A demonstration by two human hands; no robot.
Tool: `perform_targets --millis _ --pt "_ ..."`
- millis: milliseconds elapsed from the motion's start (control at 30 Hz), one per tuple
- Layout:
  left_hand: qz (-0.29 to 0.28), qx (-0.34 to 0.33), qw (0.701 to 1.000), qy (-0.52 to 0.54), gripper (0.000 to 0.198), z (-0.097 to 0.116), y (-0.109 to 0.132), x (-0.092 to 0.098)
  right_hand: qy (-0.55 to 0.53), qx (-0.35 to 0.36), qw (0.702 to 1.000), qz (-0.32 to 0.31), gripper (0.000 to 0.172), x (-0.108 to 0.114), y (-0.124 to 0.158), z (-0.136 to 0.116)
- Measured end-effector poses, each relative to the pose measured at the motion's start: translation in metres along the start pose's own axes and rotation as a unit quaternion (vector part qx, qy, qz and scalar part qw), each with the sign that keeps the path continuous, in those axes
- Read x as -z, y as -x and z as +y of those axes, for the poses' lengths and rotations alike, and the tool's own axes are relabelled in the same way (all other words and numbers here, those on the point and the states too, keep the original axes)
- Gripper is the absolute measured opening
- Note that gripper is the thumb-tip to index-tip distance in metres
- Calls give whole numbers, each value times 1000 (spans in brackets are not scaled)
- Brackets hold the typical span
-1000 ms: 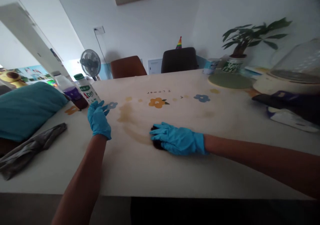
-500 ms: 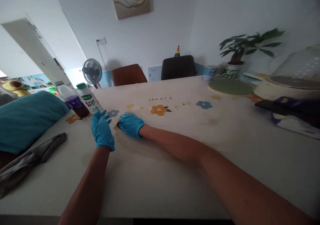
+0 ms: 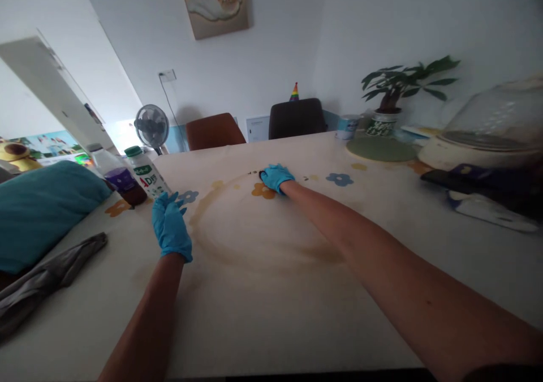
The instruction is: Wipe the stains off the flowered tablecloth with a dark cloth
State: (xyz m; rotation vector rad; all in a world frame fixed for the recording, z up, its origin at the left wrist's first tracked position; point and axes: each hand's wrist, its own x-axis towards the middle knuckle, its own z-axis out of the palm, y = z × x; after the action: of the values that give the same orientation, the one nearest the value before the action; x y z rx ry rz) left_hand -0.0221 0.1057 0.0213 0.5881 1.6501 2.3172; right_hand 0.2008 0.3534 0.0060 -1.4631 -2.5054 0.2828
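My right hand [image 3: 276, 177], in a blue glove, presses down on the patterned tablecloth [image 3: 263, 314] beside the orange printed flower. A small dark thing shows at its fingertips; the rest of it is covered by the hand, so I cannot tell its kind. A curved brownish wet streak [image 3: 207, 201] sweeps across the cloth from near the left glove round to the right forearm. My left hand [image 3: 172, 223], also gloved in blue, hovers with loosely bent, parted fingers and holds nothing. Just behind it stands a white bottle with a green cap [image 3: 146, 172].
A bottle of dark liquid with a purple label [image 3: 123, 181] stands at the left. A grey cloth [image 3: 55, 274] lies at the left edge near a teal cushion [image 3: 46, 215]. Toward the right are a green round mat [image 3: 379, 150], a potted plant [image 3: 384, 123] and a clear-domed appliance [image 3: 487, 138].
My right hand has swept from beside the left hand to the far middle of the cloth, with the dark thing under it. A long curved brownish streak now shows. The left hand stays nearly still.
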Motion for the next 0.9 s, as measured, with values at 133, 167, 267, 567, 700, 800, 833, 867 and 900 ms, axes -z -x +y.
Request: perform_targets --millis 133,167,267,567,700,800,833,867,900 --pt "-13 -4 1000 0 42 -2 1 0 -3 16 1000 -4 50 6 17 20" --pt "-18 -4 1000 -1 42 -2 1 1 -7 34 999 -3 47 7 25 21" --pt "-24 -2 1000 -1 42 -3 2 1 -19 91 996 -1 40 4 56 25" --pt "-32 36 999 1 40 5 10 0 -191 242 950 50 36 -22 151 51" --pt "-35 46 998 -11 41 9 12 -1 -374 71 921 80 28 -3 169 56" --pt "-31 57 998 -26 44 11 12 -3 -580 -70 808 81 11 20 175 66" --pt "-35 59 997 -31 45 12 12 -4 -626 -102 769 80 9 28 177 70" --pt "-36 60 997 -35 45 12 13 -4 -655 -122 741 79 14 35 178 74" --pt "-39 60 997 -37 44 13 14 -4 -675 -133 722 75 21 41 178 78"
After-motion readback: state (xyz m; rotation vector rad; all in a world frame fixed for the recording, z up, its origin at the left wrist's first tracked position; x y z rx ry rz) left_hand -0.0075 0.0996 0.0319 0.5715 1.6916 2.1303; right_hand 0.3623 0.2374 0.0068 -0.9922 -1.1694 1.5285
